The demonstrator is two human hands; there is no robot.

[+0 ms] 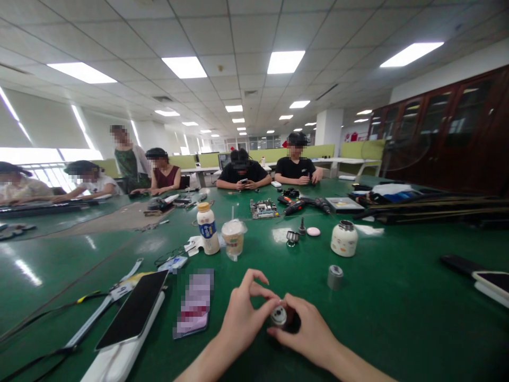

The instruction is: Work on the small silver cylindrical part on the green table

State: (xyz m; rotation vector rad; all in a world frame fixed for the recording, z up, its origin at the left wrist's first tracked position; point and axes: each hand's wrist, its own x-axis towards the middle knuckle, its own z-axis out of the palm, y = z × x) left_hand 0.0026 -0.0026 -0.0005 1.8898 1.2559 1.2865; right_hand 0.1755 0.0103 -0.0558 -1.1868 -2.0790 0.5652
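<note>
Right hand holds cylinder; cup, bottle, flask beyond.

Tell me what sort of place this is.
Probably an open-plan office used as a workshop: low lime-green partition panels stand beyond a large glossy green table, which holds a flat rectangular circuit board and a black-and-orange drill-like tool.

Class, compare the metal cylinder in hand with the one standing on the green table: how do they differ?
The held cylinder is in the right hand, while the free cylinder stands on the table. The held cylinder is nearer the camera than the free cylinder. That hand hides much of the held cylinder's side; the free cylinder's side shows plainly. Both look round, grey.
</note>
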